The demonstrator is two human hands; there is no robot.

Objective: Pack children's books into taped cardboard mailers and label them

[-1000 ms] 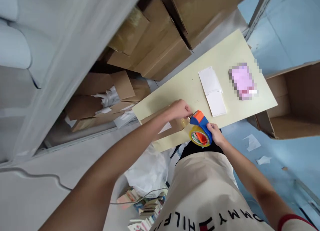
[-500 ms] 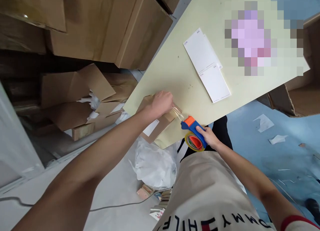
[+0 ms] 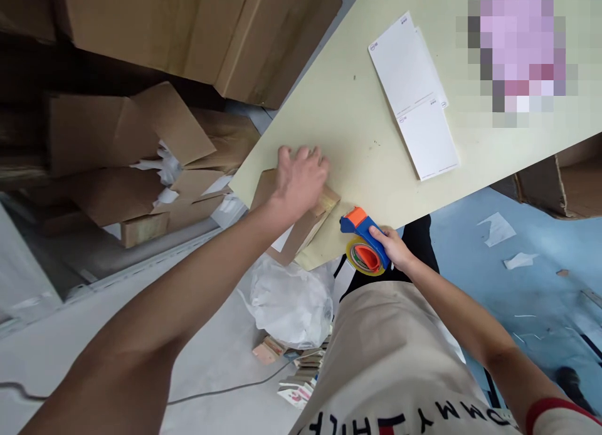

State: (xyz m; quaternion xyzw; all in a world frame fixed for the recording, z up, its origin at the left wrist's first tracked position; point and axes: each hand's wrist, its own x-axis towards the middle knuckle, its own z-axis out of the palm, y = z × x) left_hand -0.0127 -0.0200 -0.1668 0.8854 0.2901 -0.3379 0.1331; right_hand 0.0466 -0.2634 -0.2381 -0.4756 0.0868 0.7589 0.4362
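Observation:
A small cardboard box (image 3: 308,225) with a white label (image 3: 282,237) lies at the table's near left corner. My left hand (image 3: 301,178) rests over its top, fingers spread and bent toward the far edge; the fingertips' contact is partly hidden. Clear tape shows along the box's right end. My right hand (image 3: 392,250) is wrapped round the handle of a blue and orange tape dispenser (image 3: 364,237), which carries a yellowish tape roll. The dispenser is held at the table's front edge, apart from the box.
White cards (image 3: 414,96) lie on the pale yellow table (image 3: 338,128), with a pixelated patch beyond. An opened carton (image 3: 141,140) and large stacked boxes (image 3: 202,34) stand left. Below the corner is a white plastic bag (image 3: 291,303). Another carton (image 3: 578,178) is at right.
The tape strand stretched between box and dispenser is no longer seen. My left hand has gone from a closed grip to spread fingers over the box. The view has shifted slightly.

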